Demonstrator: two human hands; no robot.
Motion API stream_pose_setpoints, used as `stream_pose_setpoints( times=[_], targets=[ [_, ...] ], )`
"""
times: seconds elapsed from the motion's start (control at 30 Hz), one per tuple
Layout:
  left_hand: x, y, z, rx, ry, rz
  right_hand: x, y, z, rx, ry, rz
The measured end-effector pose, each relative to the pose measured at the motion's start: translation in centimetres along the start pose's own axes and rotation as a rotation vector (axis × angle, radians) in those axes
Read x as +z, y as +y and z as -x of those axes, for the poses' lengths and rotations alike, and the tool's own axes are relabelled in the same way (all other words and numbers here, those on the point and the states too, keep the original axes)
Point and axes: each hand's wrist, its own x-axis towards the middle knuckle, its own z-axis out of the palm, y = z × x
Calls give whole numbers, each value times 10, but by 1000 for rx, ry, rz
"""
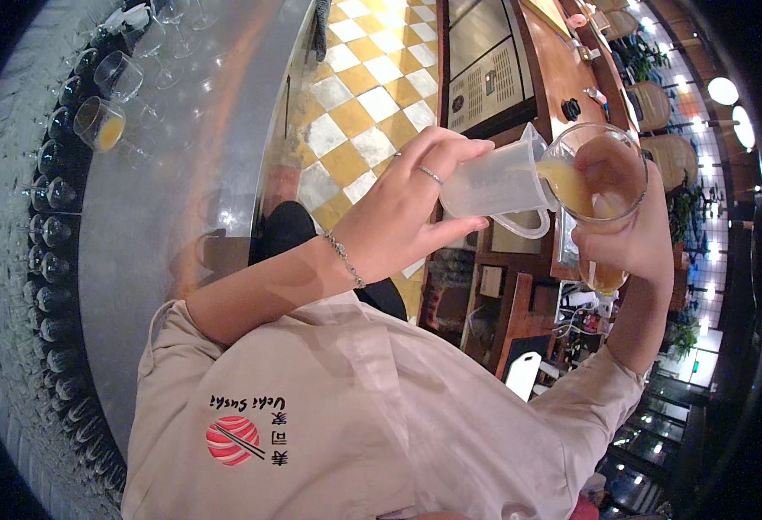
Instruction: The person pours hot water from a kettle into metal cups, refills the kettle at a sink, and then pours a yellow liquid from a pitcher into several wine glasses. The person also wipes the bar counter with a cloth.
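Observation:
My left hand (397, 201) grips a translucent plastic measuring jug (494, 185) around its body, fingers above and thumb below. The jug is tilted to the right, its looped handle (524, 227) hanging free. Yellow liquid (566, 182) runs from the spout into a clear glass (615, 211), whose rim meets the jug's lip in the picture. My right hand (650, 227) is wrapped around that glass from the far side, with some fingers seen through it. Just below this hand shows a rounded glass part with amber liquid (605, 276); whether it belongs to another glass I cannot tell.
On the metal counter (160, 195) at left, a stemmed glass with yellow liquid (100, 125) stands near other stemmed glasses (119, 77). Many glasses (52, 195) line its far edge. At right is a wooden counter (559, 71) above a metal-fronted appliance (491, 91). Checkered floor tiles (368, 97) lie between.

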Motion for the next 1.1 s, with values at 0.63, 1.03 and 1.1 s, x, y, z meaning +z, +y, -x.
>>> stream_pose_setpoints(
  times=[0.63,1.03,1.1],
  targets=[
    [3,3,2,2,7,59,-8,-10,4,60,-69,155],
    [5,-1,3,5,19,73,-4,-10,3,63,-58,137],
    [6,-2,3,11,26,66,-4,-10,2,50,-63,147]
  ],
)
